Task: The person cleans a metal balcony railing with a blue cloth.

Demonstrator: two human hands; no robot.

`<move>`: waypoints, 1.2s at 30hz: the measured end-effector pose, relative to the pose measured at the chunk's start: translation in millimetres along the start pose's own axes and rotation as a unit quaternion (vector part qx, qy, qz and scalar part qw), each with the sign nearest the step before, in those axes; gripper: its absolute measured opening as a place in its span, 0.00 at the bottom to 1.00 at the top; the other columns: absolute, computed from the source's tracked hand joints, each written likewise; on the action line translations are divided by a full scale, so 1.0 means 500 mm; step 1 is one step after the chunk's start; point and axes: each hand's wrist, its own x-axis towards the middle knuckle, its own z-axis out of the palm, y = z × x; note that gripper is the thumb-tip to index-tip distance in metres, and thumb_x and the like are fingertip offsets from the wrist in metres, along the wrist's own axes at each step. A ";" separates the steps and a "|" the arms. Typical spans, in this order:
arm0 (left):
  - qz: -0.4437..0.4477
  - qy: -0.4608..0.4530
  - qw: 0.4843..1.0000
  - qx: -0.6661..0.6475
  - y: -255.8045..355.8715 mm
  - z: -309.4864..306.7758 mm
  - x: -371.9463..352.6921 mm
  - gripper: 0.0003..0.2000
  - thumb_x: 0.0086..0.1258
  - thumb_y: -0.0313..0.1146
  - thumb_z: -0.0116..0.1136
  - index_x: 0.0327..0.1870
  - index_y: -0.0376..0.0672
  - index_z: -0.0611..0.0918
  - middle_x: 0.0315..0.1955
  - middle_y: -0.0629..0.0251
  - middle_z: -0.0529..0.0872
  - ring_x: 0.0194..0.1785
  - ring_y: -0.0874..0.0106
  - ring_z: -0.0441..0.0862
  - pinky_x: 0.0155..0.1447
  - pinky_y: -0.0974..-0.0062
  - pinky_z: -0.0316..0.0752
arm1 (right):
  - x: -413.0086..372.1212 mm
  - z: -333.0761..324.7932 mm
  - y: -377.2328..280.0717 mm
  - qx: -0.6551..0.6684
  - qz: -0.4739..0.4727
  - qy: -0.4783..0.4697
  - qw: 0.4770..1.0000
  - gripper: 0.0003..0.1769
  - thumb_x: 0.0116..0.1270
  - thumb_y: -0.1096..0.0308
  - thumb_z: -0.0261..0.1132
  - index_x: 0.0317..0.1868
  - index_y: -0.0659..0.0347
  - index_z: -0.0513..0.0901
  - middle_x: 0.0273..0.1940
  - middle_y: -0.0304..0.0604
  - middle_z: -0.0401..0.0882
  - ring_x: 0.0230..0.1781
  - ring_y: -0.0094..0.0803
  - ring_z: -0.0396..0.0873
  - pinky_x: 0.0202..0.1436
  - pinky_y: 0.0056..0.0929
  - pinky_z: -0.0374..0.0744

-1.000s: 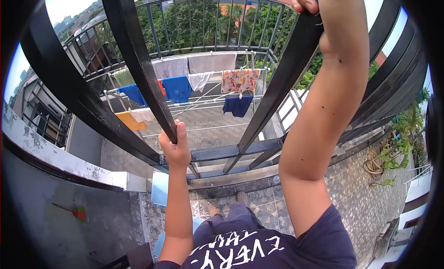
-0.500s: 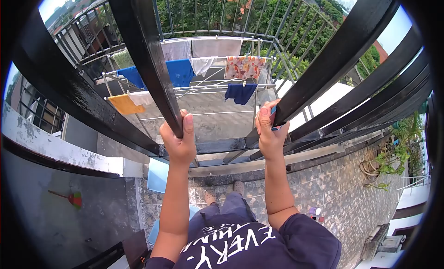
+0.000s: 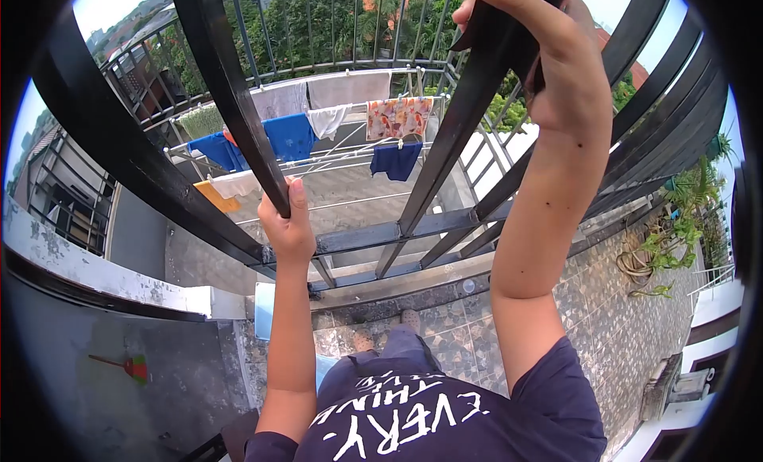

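Note:
My left hand [image 3: 288,227] is wrapped around the lower part of a black metal bar [image 3: 235,104], with the thumb pointing up. Raised high at the top of the view, my right hand [image 3: 548,40] curls over the upper part of another black bar [image 3: 445,144]. Something dark and reddish shows under its palm; I cannot make out what it is. Both bars rise from a black lower rail [image 3: 358,239].
Beyond the bars stands a drying rack [image 3: 318,166] with blue, white, orange and patterned cloths. Light blue panels [image 3: 265,311] are near my feet. A red and green brush [image 3: 135,368] lies at lower left. Plants [image 3: 675,243] and a coiled hose [image 3: 632,262] are at right.
My right hand has moved from the lower end of a bar up to its upper part. My left hand keeps its hold, and the view has shifted slightly.

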 end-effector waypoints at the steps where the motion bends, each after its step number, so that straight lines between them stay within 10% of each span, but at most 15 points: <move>1: -0.002 0.000 1.000 0.003 0.001 -0.001 0.000 0.15 0.80 0.40 0.57 0.35 0.38 0.77 0.21 0.77 0.69 0.26 0.86 0.62 0.30 0.80 0.57 | 0.005 0.013 -0.033 0.004 0.023 0.025 0.999 0.09 0.62 0.69 0.74 0.39 0.60 0.82 0.25 0.35 0.77 0.20 0.21 0.76 0.26 0.20 0.77; 8: -0.003 0.002 1.000 0.019 0.002 -0.002 0.000 0.15 0.81 0.41 0.56 0.35 0.39 0.76 0.21 0.77 0.69 0.27 0.86 0.63 0.31 0.80 0.57 | 0.035 -0.043 0.045 0.117 0.024 -0.121 0.985 0.11 0.63 0.65 0.74 0.31 0.56 0.79 0.21 0.32 0.73 0.18 0.19 0.72 0.24 0.22 0.72; 16: 0.033 0.000 0.999 0.034 0.008 0.011 -0.001 0.14 0.83 0.41 0.52 0.36 0.45 0.70 0.19 0.80 0.64 0.20 0.89 0.57 0.24 0.84 0.50 | -0.156 -0.028 0.298 0.024 0.043 0.046 0.998 0.17 0.68 0.71 0.72 0.28 0.55 0.70 0.23 0.23 0.63 0.23 0.12 0.58 0.27 0.19 0.57; 28: 0.027 0.014 0.999 0.033 0.014 0.011 -0.003 0.19 0.82 0.38 0.54 0.27 0.40 0.69 0.19 0.74 0.66 0.25 0.84 0.60 0.29 0.77 0.54 | -0.362 -0.066 0.546 -0.019 0.077 0.019 0.997 0.17 0.70 0.80 0.67 0.29 0.55 0.67 0.22 0.25 0.60 0.22 0.12 0.56 0.26 0.19 0.55; 36: 0.043 -0.004 0.998 0.039 0.009 0.006 -0.004 0.16 0.83 0.40 0.52 0.32 0.43 0.68 0.20 0.77 0.65 0.22 0.86 0.57 0.26 0.81 0.52 | -0.306 -0.063 0.448 -0.010 0.124 0.003 0.992 0.15 0.67 0.76 0.71 0.29 0.57 0.72 0.23 0.25 0.67 0.21 0.11 0.61 0.25 0.16 0.58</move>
